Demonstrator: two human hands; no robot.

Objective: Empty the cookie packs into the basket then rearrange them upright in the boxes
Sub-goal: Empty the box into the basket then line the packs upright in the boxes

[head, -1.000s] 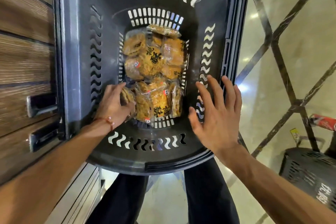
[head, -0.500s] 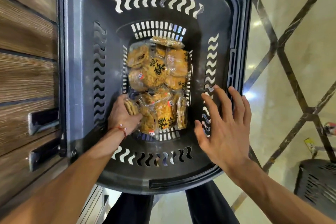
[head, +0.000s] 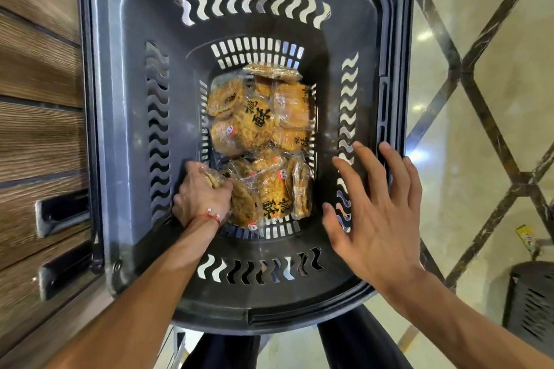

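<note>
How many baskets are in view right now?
2. A large dark grey slotted plastic basket fills the centre, holding the clear-wrapped golden cookie packs. A second dark slotted basket stands on the floor at lower right, cut off by the frame edge. Others may be hidden.

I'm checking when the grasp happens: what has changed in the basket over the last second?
The left hand went deeper into the near-left corner of the basket and closed round one cookie pack, which it now grips. The right hand stays open over the right wall; the other packs lie as before.
</note>
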